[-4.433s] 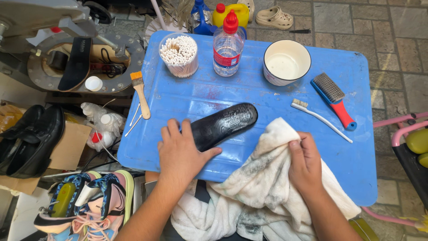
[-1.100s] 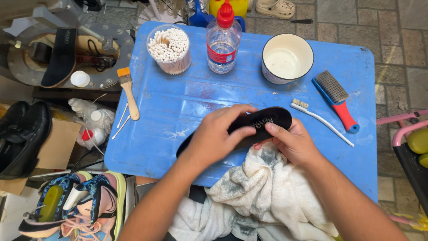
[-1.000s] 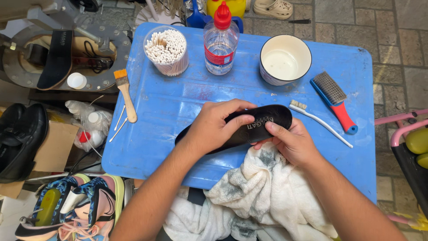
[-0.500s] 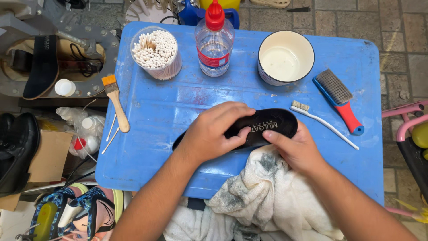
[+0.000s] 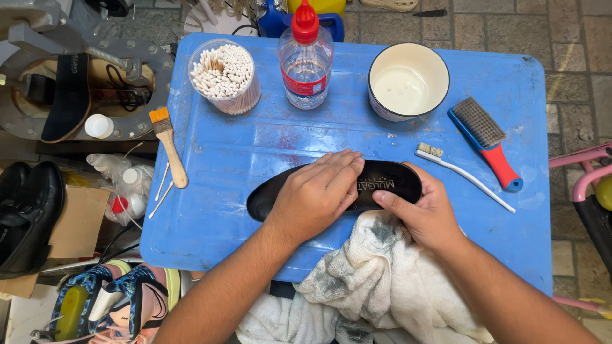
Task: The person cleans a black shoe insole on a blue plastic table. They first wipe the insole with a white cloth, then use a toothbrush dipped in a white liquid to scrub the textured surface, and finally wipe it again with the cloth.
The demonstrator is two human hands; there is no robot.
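On a blue plastic tabletop [image 5: 255, 146], a black shoe insole [image 5: 382, 188] is pressed flat under the open left hand [image 5: 315, 194] and gripped at its end by the right hand [image 5: 424, 213], beside a soiled white towel [image 5: 376, 274].

What sat on my blue table [image 5: 210, 229], counted

I had one insole [image 5: 389, 181], one towel [image 5: 376, 280], one bottle [image 5: 306, 57], one bowl [image 5: 408, 83], one swab cup [image 5: 224, 76], three brushes.
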